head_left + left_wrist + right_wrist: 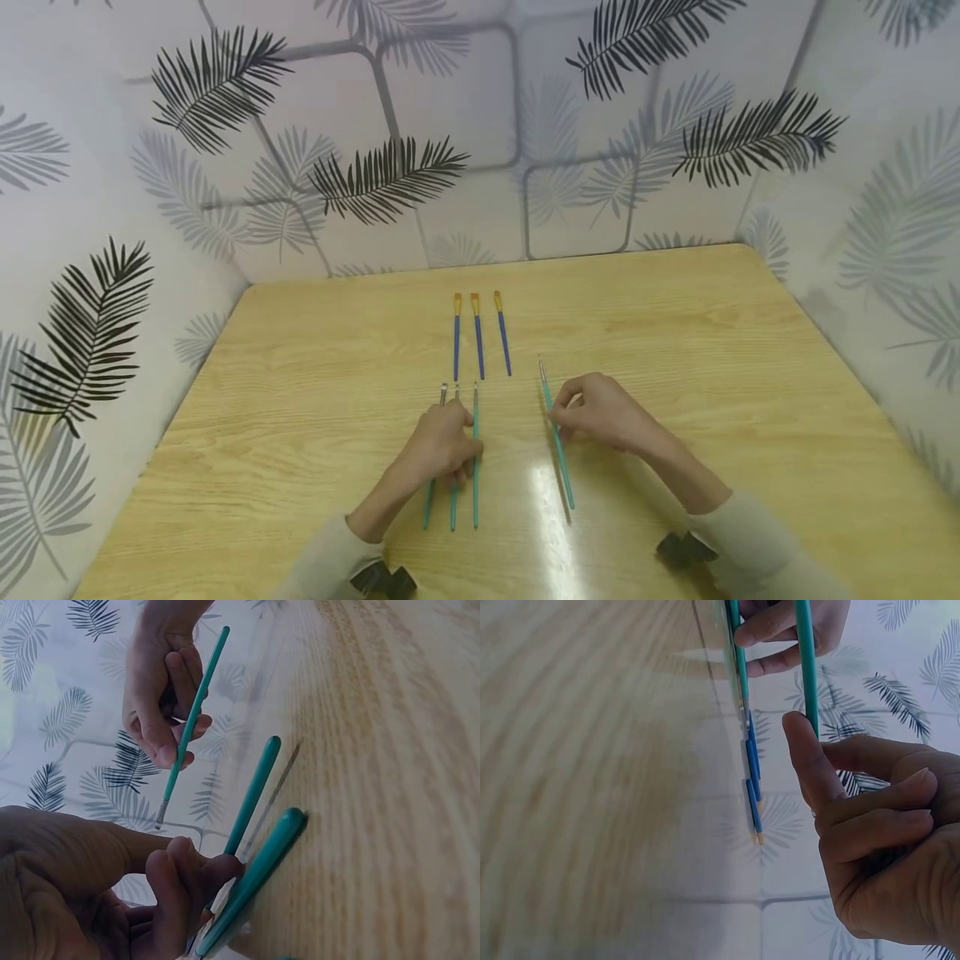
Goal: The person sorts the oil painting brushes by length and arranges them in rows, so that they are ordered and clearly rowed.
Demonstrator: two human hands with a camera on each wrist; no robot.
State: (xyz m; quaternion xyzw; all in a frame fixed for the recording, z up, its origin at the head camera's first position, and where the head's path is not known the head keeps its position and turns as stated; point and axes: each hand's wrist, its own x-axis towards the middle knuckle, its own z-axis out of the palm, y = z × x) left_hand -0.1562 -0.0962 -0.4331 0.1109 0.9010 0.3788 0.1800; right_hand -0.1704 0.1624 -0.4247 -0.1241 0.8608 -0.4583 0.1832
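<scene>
In the head view my right hand pinches a thin teal paintbrush between thumb and fingertips. That brush is tilted, its bristles pointing away and its shadow falling on the table beside it. My left hand is low over three teal paintbrushes lying side by side. Its thumb and index finger are at the rightmost one, and they appear to pinch it. The middle brush and left brush pass under the hand, which hides their middles. In the left wrist view, curled fingertips are beside the teal handles.
Farther back on the wooden table lie three blue-handled paintbrushes with golden flat bristles, roughly in a row. A wall with a leaf pattern borders the table's back and sides. Both sleeves carry black wrist-worn devices.
</scene>
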